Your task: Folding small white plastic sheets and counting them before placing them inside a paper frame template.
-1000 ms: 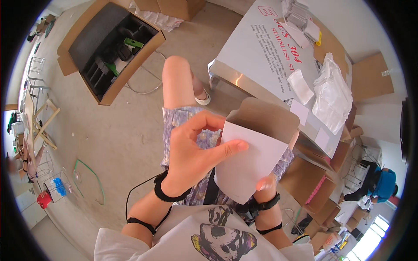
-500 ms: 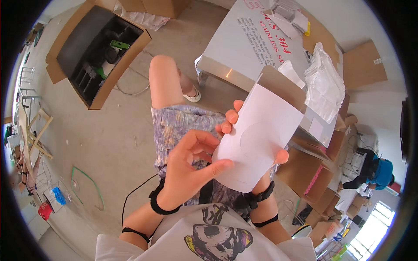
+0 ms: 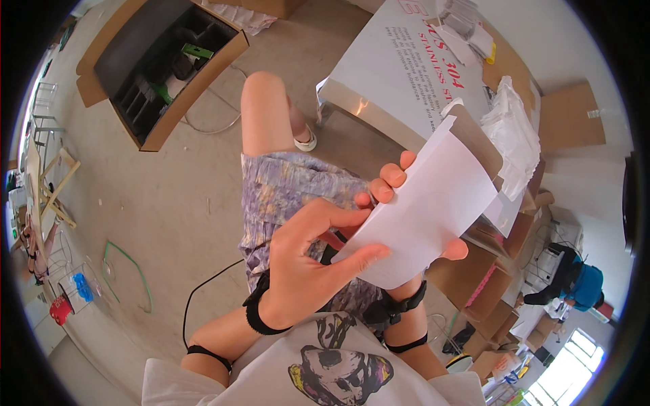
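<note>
A white folded cardboard box blank (image 3: 433, 203) with a brown inner flap is held up in front of me over my lap. My left hand (image 3: 308, 260) pinches its lower left edge between thumb and fingers. My right hand (image 3: 393, 183) is mostly hidden behind the blank; its fingertips curl over the left edge and its thumb shows at the lower right. Both wrists wear black bands.
A steel table (image 3: 399, 74) with a printed protective film stands ahead, carrying white plastic bags (image 3: 511, 132) and card pieces. An open brown carton (image 3: 159, 71) with dark dividers lies on the concrete floor to the left. More cartons (image 3: 487, 277) are stacked at right. Another person (image 3: 569, 281) crouches far right.
The white blank has risen and shifted right, away from my chest. My left hand slid from its upper left edge down to the lower left edge; right fingers now wrap the left edge.
</note>
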`<state>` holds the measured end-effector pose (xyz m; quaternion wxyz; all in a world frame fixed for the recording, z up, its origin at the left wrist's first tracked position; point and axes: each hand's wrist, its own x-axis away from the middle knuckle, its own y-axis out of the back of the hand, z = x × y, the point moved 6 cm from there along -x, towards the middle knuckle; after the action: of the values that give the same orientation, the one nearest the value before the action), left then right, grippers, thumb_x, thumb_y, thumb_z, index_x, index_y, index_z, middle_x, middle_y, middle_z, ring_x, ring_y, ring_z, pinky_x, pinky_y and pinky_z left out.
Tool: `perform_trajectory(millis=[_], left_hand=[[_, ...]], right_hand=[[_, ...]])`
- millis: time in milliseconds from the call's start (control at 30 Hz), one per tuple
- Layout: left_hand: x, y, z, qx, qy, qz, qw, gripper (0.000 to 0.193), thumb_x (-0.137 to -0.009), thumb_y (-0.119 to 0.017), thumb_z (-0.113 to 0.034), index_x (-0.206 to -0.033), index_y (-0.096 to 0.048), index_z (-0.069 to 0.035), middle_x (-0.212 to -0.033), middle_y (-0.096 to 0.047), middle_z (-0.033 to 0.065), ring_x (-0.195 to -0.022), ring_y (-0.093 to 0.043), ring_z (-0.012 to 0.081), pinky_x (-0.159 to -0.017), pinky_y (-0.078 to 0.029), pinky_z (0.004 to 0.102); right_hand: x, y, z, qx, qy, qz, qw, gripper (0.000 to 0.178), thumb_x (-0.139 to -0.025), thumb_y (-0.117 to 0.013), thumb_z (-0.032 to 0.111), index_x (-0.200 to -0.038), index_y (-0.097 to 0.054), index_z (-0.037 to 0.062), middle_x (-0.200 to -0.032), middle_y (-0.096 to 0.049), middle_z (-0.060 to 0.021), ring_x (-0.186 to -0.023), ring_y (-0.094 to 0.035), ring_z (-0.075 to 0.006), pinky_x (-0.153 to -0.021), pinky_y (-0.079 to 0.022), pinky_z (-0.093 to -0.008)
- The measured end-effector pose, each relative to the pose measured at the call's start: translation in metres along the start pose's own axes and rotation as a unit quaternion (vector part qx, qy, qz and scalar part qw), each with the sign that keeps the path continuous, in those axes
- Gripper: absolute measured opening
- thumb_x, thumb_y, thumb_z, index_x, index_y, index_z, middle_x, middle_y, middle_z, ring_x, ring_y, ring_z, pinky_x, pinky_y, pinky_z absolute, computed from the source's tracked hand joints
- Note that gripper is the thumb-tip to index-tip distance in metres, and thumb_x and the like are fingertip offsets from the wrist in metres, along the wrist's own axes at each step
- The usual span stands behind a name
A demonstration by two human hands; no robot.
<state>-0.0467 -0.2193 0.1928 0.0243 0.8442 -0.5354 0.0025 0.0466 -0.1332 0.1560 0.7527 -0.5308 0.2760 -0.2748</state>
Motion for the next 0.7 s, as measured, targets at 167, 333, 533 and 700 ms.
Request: perform_trajectory(millis=[167,333,533,700], left_hand=[[0.000,-0.002,0.014,0.092,0.069,-0.009,0.993,0.027,-0.073,-0.082,-0.012,-0.092,-0.067,-0.001,-0.086,-0.064,0.0031,-0.077,-0.061,0.0099,-0.066,-0.048,0.0227],[0.005,-0.001,0.029,0.190,0.139,0.000,0.972,0.025,-0.075,-0.080,-0.012,-0.090,-0.064,-0.001,-0.088,-0.064,0.0036,-0.080,-0.061,0.0089,-0.072,-0.048,0.0232],[-0.004,0.025,0.035,0.105,0.136,0.032,0.985,0.026,-0.082,-0.072,-0.013,-0.099,-0.058,0.001,-0.095,-0.062,0.0056,-0.091,-0.058,0.0127,-0.082,-0.044,0.0268],[-0.019,0.050,0.002,0.035,-0.040,-0.042,0.998,0.053,-0.081,-0.072,-0.028,-0.118,-0.053,0.006,-0.118,-0.058,0.0140,-0.108,-0.055,0.0219,-0.091,-0.041,0.0341]], right_hand=[[0.000,-0.002,-0.002,-0.028,-0.019,0.001,0.999,0.121,-0.042,-0.092,0.051,-0.137,-0.031,0.0053,-0.115,-0.045,-0.0059,-0.105,-0.049,-0.0224,-0.099,-0.039,-0.0450],[0.009,0.000,-0.009,0.054,-0.079,-0.087,0.992,0.121,-0.043,-0.089,0.051,-0.136,-0.032,-0.0018,-0.116,-0.049,-0.0130,-0.105,-0.053,-0.0282,-0.093,-0.045,-0.0403],[0.009,-0.004,-0.007,0.158,-0.119,-0.074,0.977,0.108,-0.049,-0.085,0.048,-0.132,-0.039,-0.0018,-0.111,-0.052,-0.0141,-0.103,-0.053,-0.0277,-0.089,-0.043,-0.0403],[0.015,-0.005,-0.009,0.266,-0.184,0.004,0.946,0.096,-0.055,-0.086,0.026,-0.134,-0.040,-0.0001,-0.116,-0.055,-0.0113,-0.109,-0.052,-0.0229,-0.096,-0.040,-0.0380]])
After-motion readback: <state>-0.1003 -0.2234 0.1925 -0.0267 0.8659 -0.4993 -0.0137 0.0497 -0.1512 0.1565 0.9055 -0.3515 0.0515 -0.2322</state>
